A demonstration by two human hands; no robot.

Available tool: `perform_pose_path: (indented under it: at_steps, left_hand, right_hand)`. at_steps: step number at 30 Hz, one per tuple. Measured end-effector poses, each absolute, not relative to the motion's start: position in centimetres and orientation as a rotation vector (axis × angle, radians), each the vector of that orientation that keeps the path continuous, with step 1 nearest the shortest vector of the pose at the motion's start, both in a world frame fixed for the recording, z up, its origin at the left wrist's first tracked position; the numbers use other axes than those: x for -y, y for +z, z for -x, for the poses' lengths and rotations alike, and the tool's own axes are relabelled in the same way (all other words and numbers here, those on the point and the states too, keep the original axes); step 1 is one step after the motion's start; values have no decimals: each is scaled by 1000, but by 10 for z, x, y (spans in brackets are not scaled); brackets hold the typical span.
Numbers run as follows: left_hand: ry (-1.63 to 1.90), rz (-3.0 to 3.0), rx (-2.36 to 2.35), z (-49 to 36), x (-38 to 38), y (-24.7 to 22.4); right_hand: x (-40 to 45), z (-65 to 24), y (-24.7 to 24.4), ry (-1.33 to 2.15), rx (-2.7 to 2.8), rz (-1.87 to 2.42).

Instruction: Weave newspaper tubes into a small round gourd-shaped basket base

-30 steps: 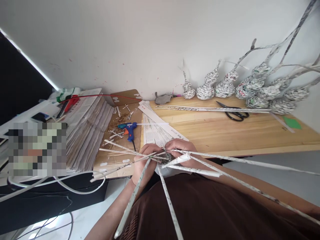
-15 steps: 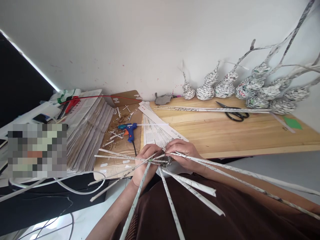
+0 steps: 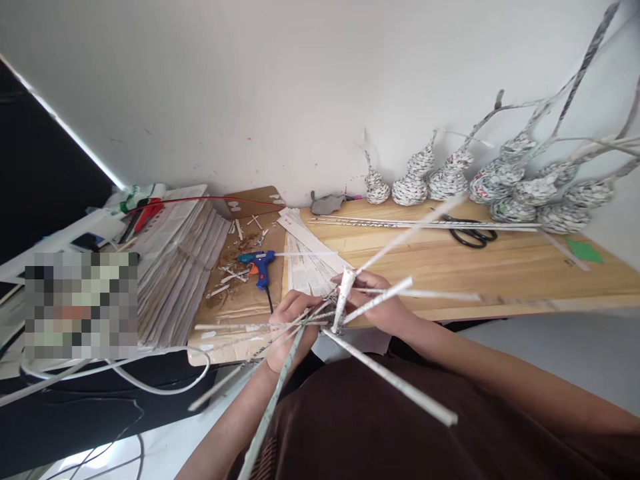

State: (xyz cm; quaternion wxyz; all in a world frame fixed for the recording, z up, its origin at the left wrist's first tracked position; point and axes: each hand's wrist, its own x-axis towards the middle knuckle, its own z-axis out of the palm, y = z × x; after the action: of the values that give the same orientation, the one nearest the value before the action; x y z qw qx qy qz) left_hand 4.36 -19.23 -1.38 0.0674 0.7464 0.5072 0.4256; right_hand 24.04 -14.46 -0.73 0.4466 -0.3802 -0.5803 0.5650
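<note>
Newspaper-tube weaving (image 3: 331, 312) pinched in left hand (image 3: 291, 325) and right hand (image 3: 379, 303), spokes (image 3: 395, 379) crossing over both; glue gun (image 3: 261, 265) beyond left hand, scissors (image 3: 473, 236) beyond right

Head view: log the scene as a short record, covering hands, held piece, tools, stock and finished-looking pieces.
left hand: grips the small weave; hand
right hand: fingers at the weave's other side, grip partly hidden; hand
loose ends: paper tubes splay outward from the weave
glue gun: blue, lying on cardboard; gun
scissors: on the wooden bench, near the wall; scissors
stock: long thin tubes on the bench
woven gourd shapes: along the wall
</note>
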Motion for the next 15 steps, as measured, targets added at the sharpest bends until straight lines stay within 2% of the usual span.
perform_pose_path:
  at_steps: [4, 10, 15]
  left_hand:
    - [1280, -2260, -1594, -50, 190, -8]
    - [1236, -2318, -1594, -53, 186, -8]
    - [1204, -2366, -1583, -51, 182, -11]
  right_hand:
    - [142, -244, -5, 1565, 1342, 1079]
    - [146, -245, -8, 1125, 1753, 1058]
    - [134, -234, 12, 1137, 2056, 767]
